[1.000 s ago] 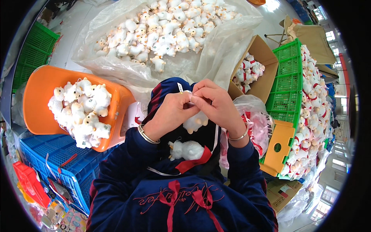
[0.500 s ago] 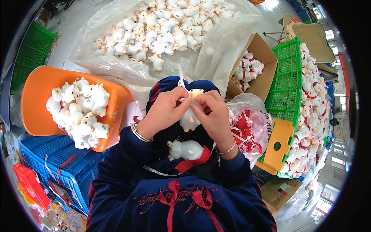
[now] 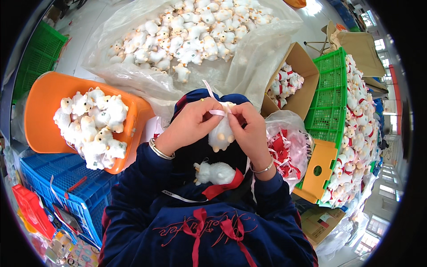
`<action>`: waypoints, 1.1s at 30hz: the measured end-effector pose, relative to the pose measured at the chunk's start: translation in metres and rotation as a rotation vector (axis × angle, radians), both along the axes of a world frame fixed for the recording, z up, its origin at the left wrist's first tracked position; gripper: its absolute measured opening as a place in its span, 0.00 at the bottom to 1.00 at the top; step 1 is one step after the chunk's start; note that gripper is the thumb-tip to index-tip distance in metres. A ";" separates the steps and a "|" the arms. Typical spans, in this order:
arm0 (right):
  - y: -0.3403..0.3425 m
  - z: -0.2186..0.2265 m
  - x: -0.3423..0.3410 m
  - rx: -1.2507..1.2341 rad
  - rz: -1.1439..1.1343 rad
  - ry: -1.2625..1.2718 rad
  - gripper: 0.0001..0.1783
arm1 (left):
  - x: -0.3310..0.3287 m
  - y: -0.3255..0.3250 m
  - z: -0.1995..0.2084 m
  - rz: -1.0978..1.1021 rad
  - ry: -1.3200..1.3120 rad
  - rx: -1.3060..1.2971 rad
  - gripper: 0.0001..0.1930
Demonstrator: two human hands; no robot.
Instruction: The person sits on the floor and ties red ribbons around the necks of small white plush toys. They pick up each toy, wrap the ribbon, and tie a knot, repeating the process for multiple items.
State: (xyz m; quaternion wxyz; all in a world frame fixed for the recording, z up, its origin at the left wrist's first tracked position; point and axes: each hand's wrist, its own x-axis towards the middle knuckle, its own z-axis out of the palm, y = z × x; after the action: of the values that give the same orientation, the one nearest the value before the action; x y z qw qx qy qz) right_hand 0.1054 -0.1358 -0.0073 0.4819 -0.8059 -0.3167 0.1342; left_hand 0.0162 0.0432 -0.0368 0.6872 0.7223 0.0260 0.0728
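Above my lap, a small white plush animal (image 3: 221,135) hangs between my hands, its feet toward me and its head mostly hidden by my fingers. My left hand (image 3: 187,124) pinches a pale pink-white ribbon (image 3: 209,89), whose free end sticks up past the fingers. Part of that ribbon crosses the toy's neck. With its fingertips closed at the neck, my right hand (image 3: 252,135) pinches the ribbon too. A second white plush animal (image 3: 217,172) lies on my lap, a red cloth piece (image 3: 222,186) with a white ribbon tail beside it.
An orange tub (image 3: 40,115) of white plush animals stands at left, by a blue crate (image 3: 66,178). Ahead, a plastic sheet (image 3: 253,66) carries a large heap of them. At right are a cardboard box (image 3: 307,62), a bag of red pieces (image 3: 291,129) and a green crate (image 3: 327,89).
My hands have shifted slightly at the toy's neck. The ribbon now lies across the neck between my fingers, and its upright end leans farther left.
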 end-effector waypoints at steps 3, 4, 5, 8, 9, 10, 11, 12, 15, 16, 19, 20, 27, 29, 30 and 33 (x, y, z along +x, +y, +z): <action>-0.003 -0.004 0.003 0.148 0.056 0.127 0.04 | 0.003 -0.002 -0.009 0.008 0.097 -0.214 0.06; -0.005 -0.006 0.004 0.192 0.074 0.178 0.04 | 0.004 -0.002 -0.008 0.005 0.137 -0.279 0.06; -0.007 -0.007 0.005 0.236 0.092 0.229 0.03 | 0.006 -0.002 -0.007 0.005 0.164 -0.296 0.07; -0.009 0.002 0.010 0.205 0.168 0.296 0.03 | 0.013 -0.001 -0.002 0.017 0.230 -0.304 0.09; -0.009 0.006 0.012 0.160 0.206 0.279 0.03 | 0.015 -0.002 -0.004 0.026 0.241 -0.279 0.10; -0.008 0.011 0.013 0.115 0.241 0.261 0.03 | 0.017 -0.002 -0.003 0.032 0.252 -0.256 0.11; -0.007 0.015 0.014 0.070 0.276 0.243 0.03 | 0.017 0.000 0.006 0.032 0.300 -0.185 0.14; -0.006 0.019 0.014 0.064 0.292 0.226 0.02 | 0.019 -0.001 0.003 0.058 0.265 -0.115 0.14; -0.004 0.022 0.013 0.050 0.361 0.203 0.03 | 0.023 -0.002 -0.004 0.117 0.182 0.072 0.16; -0.005 0.020 0.012 0.044 0.388 0.215 0.03 | 0.023 -0.002 -0.003 0.119 0.167 0.115 0.16; -0.011 0.008 0.014 0.072 0.367 0.238 0.03 | 0.026 -0.008 -0.007 0.128 0.171 -0.076 0.14; -0.013 0.004 0.015 0.090 0.344 0.243 0.03 | 0.027 -0.010 -0.008 0.132 0.180 -0.193 0.13; -0.015 -0.004 0.018 0.322 0.155 0.530 0.03 | -0.002 -0.028 -0.004 0.175 -0.040 0.051 0.06; -0.015 -0.004 0.021 0.283 0.163 0.452 0.03 | 0.001 -0.032 -0.003 0.206 -0.091 0.081 0.05; -0.015 -0.004 0.023 0.263 0.166 0.412 0.03 | 0.002 -0.034 -0.002 0.222 -0.116 0.095 0.05; -0.012 0.006 0.031 0.151 0.224 0.397 0.04 | 0.006 -0.035 -0.005 0.293 -0.217 0.202 0.04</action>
State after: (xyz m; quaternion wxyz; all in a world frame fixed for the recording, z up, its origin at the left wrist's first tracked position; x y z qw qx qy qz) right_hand 0.1359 -0.1477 -0.0015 0.5757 -0.6852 -0.3124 0.3186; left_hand 0.0222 0.0083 -0.0422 0.5920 0.7642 0.0493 0.2514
